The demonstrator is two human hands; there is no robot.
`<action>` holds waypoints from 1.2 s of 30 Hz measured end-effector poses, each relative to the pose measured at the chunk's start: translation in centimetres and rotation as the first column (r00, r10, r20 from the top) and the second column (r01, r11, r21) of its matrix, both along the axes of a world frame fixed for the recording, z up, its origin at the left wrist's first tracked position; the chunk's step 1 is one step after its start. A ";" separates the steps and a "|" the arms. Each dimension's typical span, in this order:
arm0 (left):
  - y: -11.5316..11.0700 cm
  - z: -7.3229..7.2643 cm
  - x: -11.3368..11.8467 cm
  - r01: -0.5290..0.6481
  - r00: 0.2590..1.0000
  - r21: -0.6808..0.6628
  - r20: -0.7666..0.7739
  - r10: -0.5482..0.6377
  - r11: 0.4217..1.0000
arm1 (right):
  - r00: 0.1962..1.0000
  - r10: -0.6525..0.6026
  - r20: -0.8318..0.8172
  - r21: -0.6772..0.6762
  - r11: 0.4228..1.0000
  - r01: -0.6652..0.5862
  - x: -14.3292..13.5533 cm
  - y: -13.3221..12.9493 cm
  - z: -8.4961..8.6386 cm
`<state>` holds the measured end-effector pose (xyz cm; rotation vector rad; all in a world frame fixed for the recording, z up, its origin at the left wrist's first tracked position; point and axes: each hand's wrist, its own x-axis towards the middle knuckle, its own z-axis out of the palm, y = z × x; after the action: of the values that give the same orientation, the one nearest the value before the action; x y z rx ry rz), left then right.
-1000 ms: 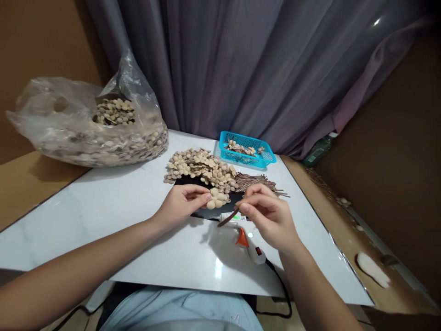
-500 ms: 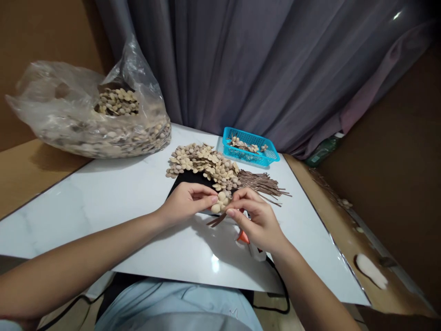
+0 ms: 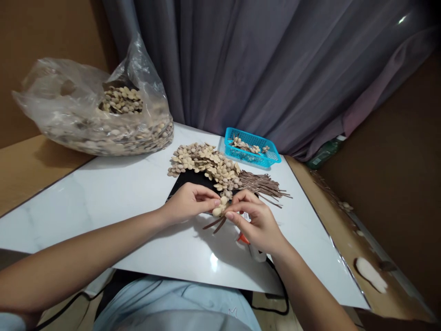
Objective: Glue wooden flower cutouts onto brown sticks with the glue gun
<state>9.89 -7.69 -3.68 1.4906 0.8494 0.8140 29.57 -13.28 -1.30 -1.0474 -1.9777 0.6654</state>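
Between my two hands is a pale beige flower piece (image 3: pixel 219 210). My left hand (image 3: pixel 193 201) pinches its left side between thumb and fingers. On its right side, the fingertips of my right hand (image 3: pixel 253 218) are closed on the same flower. Thin brown strips (image 3: pixel 215 225) stick out below it, toward the lower left. Partly hidden under my right hand lies a tool with an orange part (image 3: pixel 243 238) and a black cord. Just beyond my hands, a heap of beige flower pieces (image 3: pixel 203 161) rests partly on a black mat (image 3: pixel 188 180).
Brown strips (image 3: pixel 263 185) lie bundled right of the heap. Behind them stands a blue basket (image 3: pixel 253 156) with a few flowers. A clear plastic bag (image 3: pixel 113 133) full of flower pieces sits at the back left of the white table (image 3: pixel 86 202). A green bottle (image 3: pixel 324 153) is at the right.
The flower between my hands has tilted and shows a narrower side. The brown strips below it have spread apart. Both hands have otherwise stayed nearly in place.
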 end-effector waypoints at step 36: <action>0.4 0.0 -0.2 0.191 0.980 -0.120 0.077 -0.183 0.974 | 0.993 -0.102 -0.058 0.049 0.993 0.104 -0.5 0.5 -1.1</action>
<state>9.69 -7.26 -3.71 1.3999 0.6876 0.6531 29.04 -12.81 -2.40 -1.0801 -1.8697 0.5785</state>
